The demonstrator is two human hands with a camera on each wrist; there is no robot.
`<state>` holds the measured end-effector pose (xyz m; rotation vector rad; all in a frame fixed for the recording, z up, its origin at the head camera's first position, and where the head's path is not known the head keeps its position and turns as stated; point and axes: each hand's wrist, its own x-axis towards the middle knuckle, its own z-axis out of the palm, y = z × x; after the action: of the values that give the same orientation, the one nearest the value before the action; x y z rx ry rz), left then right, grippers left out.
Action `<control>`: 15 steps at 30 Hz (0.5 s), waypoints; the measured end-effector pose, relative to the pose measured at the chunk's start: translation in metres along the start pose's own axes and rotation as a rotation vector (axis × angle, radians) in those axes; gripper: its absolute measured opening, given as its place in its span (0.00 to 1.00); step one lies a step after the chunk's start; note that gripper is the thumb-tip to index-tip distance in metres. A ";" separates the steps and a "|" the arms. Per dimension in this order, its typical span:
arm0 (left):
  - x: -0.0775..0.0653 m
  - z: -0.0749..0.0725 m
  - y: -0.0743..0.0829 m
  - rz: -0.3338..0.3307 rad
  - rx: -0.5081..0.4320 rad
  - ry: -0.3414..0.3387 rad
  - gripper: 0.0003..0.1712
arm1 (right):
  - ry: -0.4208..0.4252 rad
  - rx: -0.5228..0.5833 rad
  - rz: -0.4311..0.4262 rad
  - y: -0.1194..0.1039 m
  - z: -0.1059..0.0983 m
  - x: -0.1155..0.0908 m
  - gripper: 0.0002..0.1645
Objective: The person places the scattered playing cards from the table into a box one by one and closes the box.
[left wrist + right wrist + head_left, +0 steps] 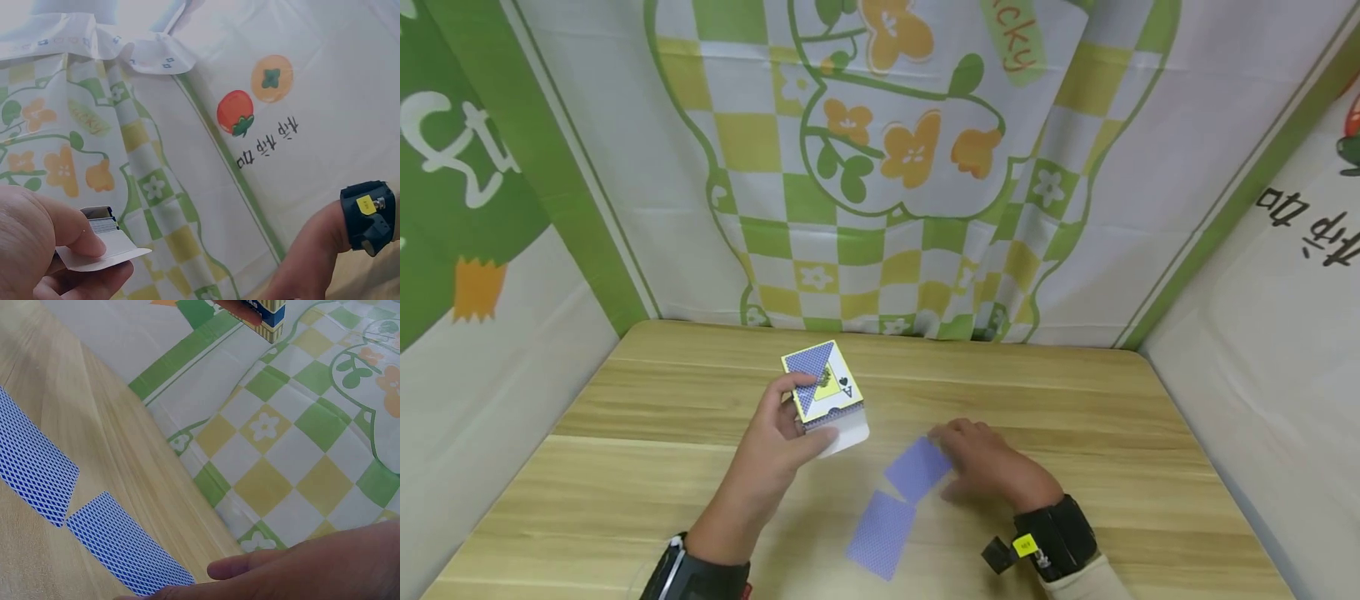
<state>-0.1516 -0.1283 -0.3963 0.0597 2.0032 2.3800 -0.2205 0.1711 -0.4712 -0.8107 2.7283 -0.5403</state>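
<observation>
My left hand (763,454) grips a playing-card box (833,379) above the table, fingers along one side and thumb at the opening. The box has a blue pattern, yellow edges and an ace of spades printed on its face. Its white flap (106,251) hangs open, and stacked card edges (103,223) show inside. Two blue-patterned playing cards lie back up on the table, corners close together. At the outer edge of the farther card (919,468) is my right hand (992,467), its fingertips overlapping that edge. The nearer card (882,535) lies to the left, untouched.
The wooden table (647,450) ends at a printed checkered cloth (880,250) along the back. White and green printed cloth walls (1247,350) stand on both sides. Black straps with small devices are on both wrists, the right one (1056,537) bearing a yellow tag.
</observation>
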 end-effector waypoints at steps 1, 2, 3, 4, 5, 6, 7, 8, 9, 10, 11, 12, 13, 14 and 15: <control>0.000 -0.001 0.001 0.002 0.002 0.004 0.40 | 0.004 0.001 -0.012 0.000 0.000 0.000 0.47; 0.000 -0.001 0.001 0.008 0.004 0.003 0.40 | 0.008 -0.002 -0.026 -0.001 0.000 0.000 0.47; 0.000 -0.002 0.002 0.011 0.001 0.002 0.40 | 0.008 0.000 -0.039 -0.002 0.000 0.001 0.48; 0.001 -0.002 0.002 0.013 -0.003 0.000 0.40 | 0.012 0.003 -0.053 -0.003 0.000 0.002 0.48; 0.001 -0.002 0.002 0.014 -0.006 -0.001 0.39 | 0.009 0.008 -0.068 -0.005 0.000 0.003 0.48; 0.001 -0.002 0.002 0.013 -0.009 -0.002 0.39 | 0.005 0.018 -0.084 -0.006 0.001 0.005 0.49; 0.001 -0.002 0.001 0.012 -0.010 -0.002 0.39 | -0.003 0.026 -0.098 -0.008 0.001 0.006 0.49; 0.001 -0.003 0.001 0.011 -0.012 -0.002 0.39 | -0.015 0.031 -0.108 -0.009 0.001 0.008 0.49; 0.001 -0.003 0.001 0.006 -0.014 0.001 0.39 | -0.027 0.036 -0.118 -0.010 0.001 0.010 0.48; 0.001 -0.003 0.001 0.004 -0.013 0.002 0.39 | -0.040 0.040 -0.126 -0.012 0.002 0.012 0.48; 0.001 -0.003 0.001 0.001 -0.010 0.004 0.39 | -0.054 0.035 -0.131 -0.013 0.002 0.014 0.48; 0.000 -0.004 0.001 -0.001 -0.008 0.007 0.39 | -0.066 0.024 -0.136 -0.014 0.002 0.016 0.47; 0.000 -0.004 0.001 -0.001 -0.006 0.009 0.39 | -0.074 0.003 -0.142 -0.015 0.002 0.018 0.46; 0.000 -0.004 0.002 0.000 -0.003 0.010 0.39 | -0.081 -0.013 -0.146 -0.016 0.002 0.021 0.46; 0.000 -0.005 0.002 0.002 -0.001 0.011 0.39 | -0.085 -0.030 -0.150 -0.016 0.002 0.024 0.46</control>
<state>-0.1516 -0.1331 -0.3950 0.0485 2.0079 2.3872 -0.2314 0.1447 -0.4688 -1.0274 2.6188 -0.4842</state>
